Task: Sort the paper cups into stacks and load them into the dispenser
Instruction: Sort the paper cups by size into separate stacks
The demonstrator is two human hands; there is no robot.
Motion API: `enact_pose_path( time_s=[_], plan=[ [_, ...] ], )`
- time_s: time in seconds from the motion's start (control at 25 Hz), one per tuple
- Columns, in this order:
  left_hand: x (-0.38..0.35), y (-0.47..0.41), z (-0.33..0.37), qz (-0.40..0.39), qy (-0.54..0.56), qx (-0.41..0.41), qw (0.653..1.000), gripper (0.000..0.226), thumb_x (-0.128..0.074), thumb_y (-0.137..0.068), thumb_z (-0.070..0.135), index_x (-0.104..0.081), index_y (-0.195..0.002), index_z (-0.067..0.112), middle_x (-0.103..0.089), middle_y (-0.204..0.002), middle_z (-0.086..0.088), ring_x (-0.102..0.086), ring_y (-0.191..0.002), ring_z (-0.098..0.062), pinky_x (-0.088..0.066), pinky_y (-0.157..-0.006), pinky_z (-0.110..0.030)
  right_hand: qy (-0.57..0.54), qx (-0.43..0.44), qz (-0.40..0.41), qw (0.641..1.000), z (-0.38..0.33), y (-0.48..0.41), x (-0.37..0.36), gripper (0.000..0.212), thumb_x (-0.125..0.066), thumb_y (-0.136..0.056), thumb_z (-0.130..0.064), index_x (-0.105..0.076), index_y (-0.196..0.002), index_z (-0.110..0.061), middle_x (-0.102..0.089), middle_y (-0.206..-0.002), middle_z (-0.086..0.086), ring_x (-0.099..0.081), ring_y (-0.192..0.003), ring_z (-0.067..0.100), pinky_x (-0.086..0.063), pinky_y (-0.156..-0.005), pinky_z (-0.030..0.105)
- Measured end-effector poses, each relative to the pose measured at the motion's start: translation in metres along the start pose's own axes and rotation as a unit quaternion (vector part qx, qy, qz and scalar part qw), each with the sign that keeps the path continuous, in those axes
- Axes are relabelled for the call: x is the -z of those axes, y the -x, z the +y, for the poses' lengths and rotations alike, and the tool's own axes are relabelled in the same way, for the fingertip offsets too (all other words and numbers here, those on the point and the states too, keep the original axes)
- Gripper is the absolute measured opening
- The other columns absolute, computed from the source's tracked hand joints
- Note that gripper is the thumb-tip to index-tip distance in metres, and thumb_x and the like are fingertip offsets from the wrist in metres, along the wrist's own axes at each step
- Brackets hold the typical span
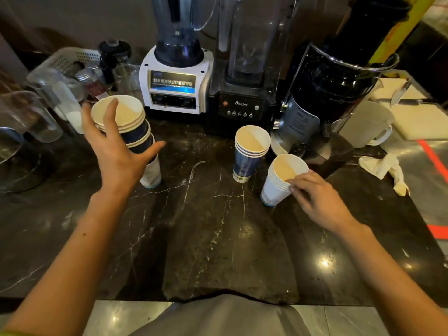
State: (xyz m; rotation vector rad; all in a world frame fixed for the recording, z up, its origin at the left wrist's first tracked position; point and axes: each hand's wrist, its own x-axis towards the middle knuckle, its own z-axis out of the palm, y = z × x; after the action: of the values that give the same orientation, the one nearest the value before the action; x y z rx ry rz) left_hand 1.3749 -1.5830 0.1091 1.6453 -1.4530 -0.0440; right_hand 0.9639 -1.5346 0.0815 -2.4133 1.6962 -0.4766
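Item: white cup stack [276, 190], right side of desk [218, 226]. Rim pinched by right hand [317, 197] fingers [297, 182]; best lifted straight up. Tilted mixed cup stack [135, 132] steadied by left hand [116, 156], fingers spread.

One wide head-worn camera looks forward and down, close over the dark marble counter [208, 238].

A dark, veined marble counter [206, 226] carries everything. On it stands the white stack [276, 187], whose rim the right hand [317, 197] pinches. Just beyond that grip, to its left, stands a blue stack [247, 158]. Well apart to the left, the left hand [116, 154] spreads against a taller mixed stack [138, 132]. Behind both grips stand a white-based blender [174, 86], a black blender [240, 105] and a black juicer [327, 93]. Right of the pinch lies a crumpled cloth [383, 168].
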Motion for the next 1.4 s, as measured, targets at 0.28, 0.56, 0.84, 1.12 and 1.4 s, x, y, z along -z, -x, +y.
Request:
enact_pose_path(
  time_s=[0.28,0.56,0.84,1.12,1.4],
  plan=[
    [-0.009,0.007,-0.011,-0.01,0.089,0.027,0.996,0.096,-0.085,-0.069,0.017,-0.025,-0.144,0.019,-0.022,-0.149,-0.016,-0.029,-0.139,-0.024,-0.021,-0.104,0.0,-0.005,-0.024,0.017,1.0,-0.007,0.001,-0.007,0.03,-0.057,-0.095,-0.027,-0.064,-0.122,-0.016,-0.058,-0.122,0.0,-0.049,-0.12,0.018,-0.04,-0.099,0.032],
    [-0.005,0.002,-0.01,-0.041,0.095,0.031,0.994,0.09,-0.083,-0.071,0.013,-0.027,-0.142,0.018,-0.029,-0.148,-0.013,-0.032,-0.138,-0.022,-0.024,-0.106,-0.007,0.001,0.016,0.098,0.995,-0.026,-0.011,-0.003,0.031,-0.06,-0.094,-0.018,-0.063,-0.124,-0.013,-0.055,-0.129,0.009,-0.045,-0.125,0.026,-0.04,-0.102,0.04],
    [-0.029,0.036,0.029,-0.107,0.159,-0.056,0.98,0.089,-0.086,-0.066,0.014,-0.029,-0.133,0.03,-0.034,-0.139,-0.018,-0.031,-0.129,-0.007,-0.026,-0.104,-0.002,-0.037,0.07,0.111,0.991,-0.057,-0.033,0.004,0.033,-0.055,-0.095,-0.021,-0.061,-0.127,-0.014,-0.053,-0.131,0.007,-0.045,-0.127,0.023,-0.035,-0.108,0.04],
    [-0.049,0.06,0.058,-0.177,0.187,-0.103,0.961,0.09,-0.086,-0.067,0.012,-0.028,-0.132,0.035,-0.032,-0.143,-0.019,-0.033,-0.134,-0.019,-0.03,-0.107,-0.011,-0.12,0.13,0.142,0.974,-0.109,-0.064,0.011,0.036,-0.059,-0.097,-0.022,-0.057,-0.131,-0.012,-0.056,-0.129,0.005,-0.049,-0.124,0.019,-0.042,-0.103,0.037],
    [-0.047,0.058,0.055,-0.174,0.255,-0.058,0.949,0.091,-0.076,-0.077,0.041,-0.018,-0.146,0.031,-0.029,-0.149,0.005,-0.035,-0.138,-0.01,-0.039,-0.111,-0.037,-0.091,0.242,0.159,0.953,-0.124,-0.099,0.002,0.016,-0.063,-0.093,-0.014,-0.072,-0.105,-0.007,-0.068,-0.11,0.007,-0.054,-0.113,0.029,-0.044,-0.096,0.042]
  ],
)
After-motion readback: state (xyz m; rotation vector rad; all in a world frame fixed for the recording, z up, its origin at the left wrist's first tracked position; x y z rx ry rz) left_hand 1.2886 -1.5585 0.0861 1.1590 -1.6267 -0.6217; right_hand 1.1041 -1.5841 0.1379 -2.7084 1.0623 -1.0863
